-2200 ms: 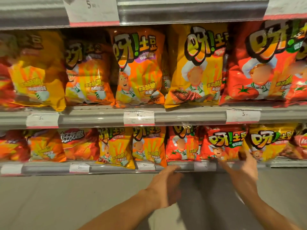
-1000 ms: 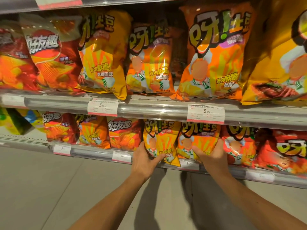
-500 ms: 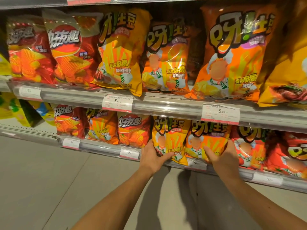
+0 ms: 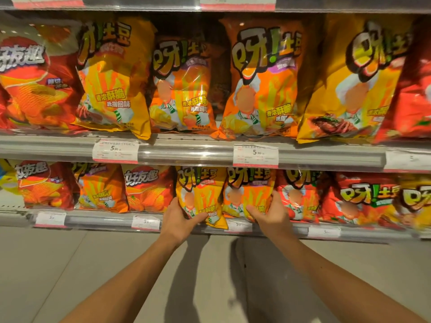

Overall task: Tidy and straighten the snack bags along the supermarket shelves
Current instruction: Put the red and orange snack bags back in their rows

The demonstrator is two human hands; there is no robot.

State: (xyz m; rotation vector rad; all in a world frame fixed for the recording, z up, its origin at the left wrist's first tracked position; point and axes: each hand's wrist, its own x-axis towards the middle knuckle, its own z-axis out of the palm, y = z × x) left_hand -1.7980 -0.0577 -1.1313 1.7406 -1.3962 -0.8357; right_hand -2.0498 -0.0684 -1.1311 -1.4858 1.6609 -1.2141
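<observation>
On the lower shelf [image 4: 105, 220] a yellow snack bag [image 4: 200, 194] leans forward, its bottom corner hanging over the shelf edge. My left hand [image 4: 179, 220] grips its lower left side, thumb across the front. Right beside it stands an orange snack bag [image 4: 249, 192]; my right hand [image 4: 270, 213] holds its lower right part, thumb on the front and fingers round its right edge. Both bags touch each other. More red and orange bags stand in a row to either side.
The upper shelf [image 4: 186, 155] carries larger yellow, orange and red bags, some tilted, with a dark gap [image 4: 219, 73] between two orange ones. White price tags [image 4: 255, 156] hang on the shelf rails. Grey floor [image 4: 70, 264] lies below the shelves.
Since 2.2 s ago both hands rose from below the rail onto the two bags. In the last second the grips stay the same; the view has shifted slightly.
</observation>
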